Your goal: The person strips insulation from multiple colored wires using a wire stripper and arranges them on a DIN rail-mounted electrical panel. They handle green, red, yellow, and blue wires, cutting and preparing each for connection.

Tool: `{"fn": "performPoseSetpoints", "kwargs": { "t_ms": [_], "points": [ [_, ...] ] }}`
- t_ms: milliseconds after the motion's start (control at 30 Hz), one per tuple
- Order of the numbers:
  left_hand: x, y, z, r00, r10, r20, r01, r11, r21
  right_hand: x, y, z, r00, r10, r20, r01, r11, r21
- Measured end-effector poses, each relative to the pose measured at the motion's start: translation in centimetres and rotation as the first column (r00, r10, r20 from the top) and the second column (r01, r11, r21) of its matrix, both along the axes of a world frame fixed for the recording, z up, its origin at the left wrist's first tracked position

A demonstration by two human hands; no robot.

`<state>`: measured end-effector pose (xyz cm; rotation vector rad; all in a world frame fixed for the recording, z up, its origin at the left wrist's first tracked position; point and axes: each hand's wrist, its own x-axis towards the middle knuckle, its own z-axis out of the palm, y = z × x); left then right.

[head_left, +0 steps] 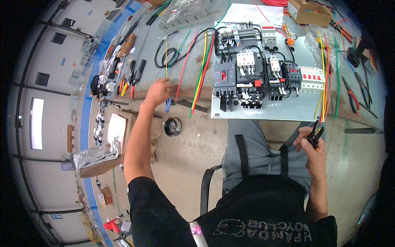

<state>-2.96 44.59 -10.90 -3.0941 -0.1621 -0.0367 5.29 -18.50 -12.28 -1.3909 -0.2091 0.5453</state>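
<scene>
At the bench's front edge, my left hand (157, 91) has its fingers bent around the lower part of a yellow wire (166, 57). A blue piece (168, 105) hangs just below these fingers; its kind is unclear. My right hand (314, 153) is closed around a black pliers-like cutting tool (315, 136) with orange on it, its jaws pointing up toward the panel's lower right corner. The metal panel (271, 114) carries a dark breaker (224, 75), contactors (246, 60), and a row of white breakers with red switches (312, 77), joined by black cables.
Red, yellow and green wires (203, 78) lie left of the panel, overhanging the bench edge; more (324, 82) cross its right side. Red-handled pliers (352, 99) lie at right. A cardboard box (309, 12) stands behind. A black round container (173, 126) is on the floor.
</scene>
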Motion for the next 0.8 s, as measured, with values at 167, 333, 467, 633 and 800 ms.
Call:
{"fn": "performPoseSetpoints", "kwargs": {
  "t_ms": [167, 333, 467, 633, 800],
  "points": [
    [2.8, -4.1, 0.7, 0.947, 0.320, -0.044, -0.323, 0.937, -0.136, -0.4, -0.2, 0.0, 1.000, -0.001, -0.022, 0.001, 1.000, -0.014],
    [4.3, -1.2, -4.0, 0.904, 0.423, -0.062, -0.428, 0.889, -0.165, -0.6, -0.2, 0.2, 0.999, 0.008, -0.041, -0.008, 1.000, 0.018],
    [6.4, -1.6, -3.9, 0.868, 0.456, -0.199, -0.488, 0.858, -0.161, -0.9, -0.8, 0.5, 0.998, -0.003, -0.057, 0.003, 1.000, 0.015],
    [6.0, -3.5, -1.1, 0.818, 0.490, -0.302, -0.499, 0.340, -0.797, -1.2, -1.0, 0.7, 0.997, -0.021, -0.078, 0.023, 0.999, 0.023],
    [4.9, -9.0, 4.8, 0.896, 0.410, -0.169, -0.144, -0.092, -0.985, -1.2, -0.5, 0.5, 0.997, 0.038, -0.071, -0.036, 0.999, 0.021]
  ]
}}
